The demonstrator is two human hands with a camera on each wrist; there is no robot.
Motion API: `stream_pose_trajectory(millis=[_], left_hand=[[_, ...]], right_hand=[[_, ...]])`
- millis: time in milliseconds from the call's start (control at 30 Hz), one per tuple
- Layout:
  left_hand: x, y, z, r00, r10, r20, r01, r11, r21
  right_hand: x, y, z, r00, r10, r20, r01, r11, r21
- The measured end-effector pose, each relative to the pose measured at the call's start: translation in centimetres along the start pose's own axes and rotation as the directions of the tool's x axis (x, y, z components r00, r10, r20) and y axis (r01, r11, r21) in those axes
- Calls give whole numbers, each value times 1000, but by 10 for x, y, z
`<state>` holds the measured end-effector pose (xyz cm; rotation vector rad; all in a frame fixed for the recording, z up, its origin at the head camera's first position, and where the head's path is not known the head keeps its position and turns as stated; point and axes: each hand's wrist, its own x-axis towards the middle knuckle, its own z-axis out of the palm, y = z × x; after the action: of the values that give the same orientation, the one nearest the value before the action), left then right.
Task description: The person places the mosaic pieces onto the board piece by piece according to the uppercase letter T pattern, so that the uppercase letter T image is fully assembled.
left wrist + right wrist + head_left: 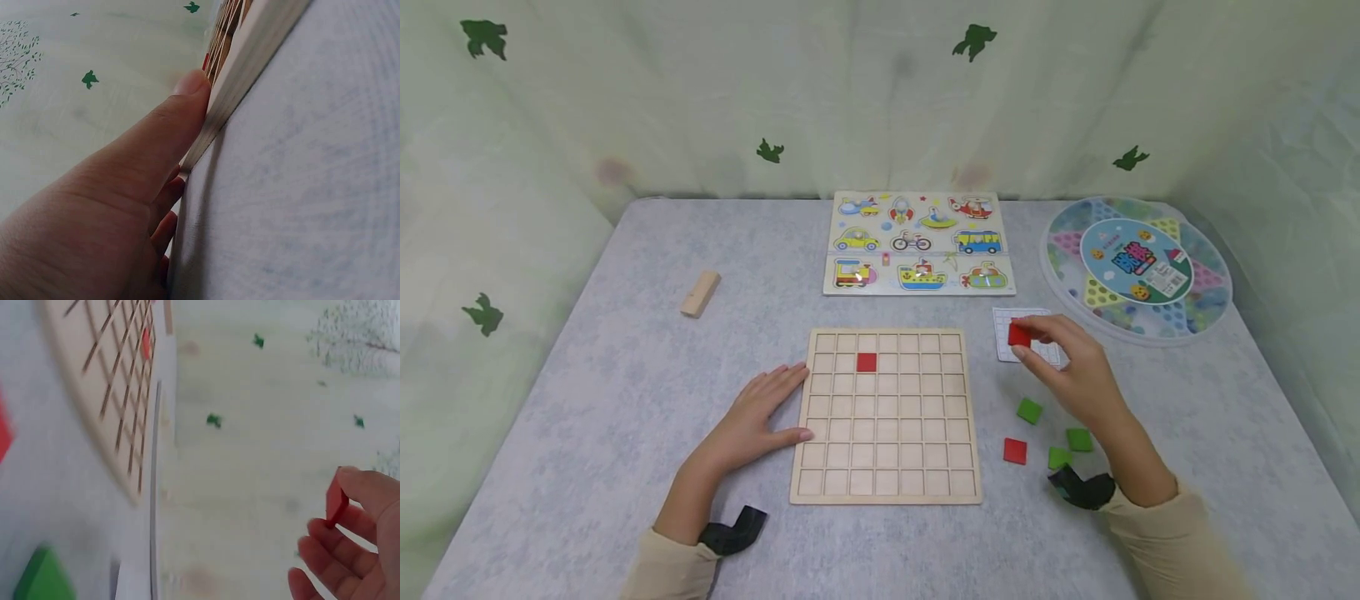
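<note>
A wooden grid board [886, 499] lies in the middle of the table, with one red square tile [867, 362] set in a cell of its second row. Against the board's left edge rests my left hand [748, 429], thumb and fingers spread, the thumb tip on the rim. My right hand [1078, 371] pinches another red square tile [1018, 335] between thumb and fingers, above a white card [1002, 343] printed with a grid. In the right wrist view the pinched tile [336, 503] shows its edge. A loose red tile [1015, 451] and green tiles [1029, 411] lie right of the board.
Behind the board lies a picture puzzle [919, 243] of vehicles. A round game board [1063, 250] with a colourful label sits at the back right. A small wooden block [701, 293] is at the left. A pale curtain [880, 100] hangs behind the table.
</note>
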<state>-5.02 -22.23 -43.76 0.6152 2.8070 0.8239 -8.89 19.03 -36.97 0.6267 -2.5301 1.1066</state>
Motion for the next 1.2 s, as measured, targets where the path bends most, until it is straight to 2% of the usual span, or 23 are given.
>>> stream_pose_trajectory(millis=[167, 300, 500, 633, 800, 1200], left_hand=[[1, -1, 1, 1000, -8, 9, 8, 1000, 0], [1, 0, 0, 1000, -14, 12, 14, 1000, 1], [1, 0, -2, 1000, -19, 17, 19, 1000, 10], [2, 1, -2, 1000, -13, 14, 13, 1000, 4], [2, 0, -2, 1000, -10, 15, 10, 1000, 5], [1, -1, 0, 1000, -3, 5, 3, 1000, -3]], right_hand=[[26, -18, 29, 995, -97, -15, 98, 991, 91], [38, -29, 58, 995, -99, -5, 99, 984, 148], [44, -33, 99, 994, -80, 70, 65, 977, 202], [42, -29, 120, 985, -18, 173, -22, 973, 229], [39, -20, 136, 955, 61, 289, -123, 972, 199], [38, -12, 144, 933, 44, 356, -72, 995, 67]])
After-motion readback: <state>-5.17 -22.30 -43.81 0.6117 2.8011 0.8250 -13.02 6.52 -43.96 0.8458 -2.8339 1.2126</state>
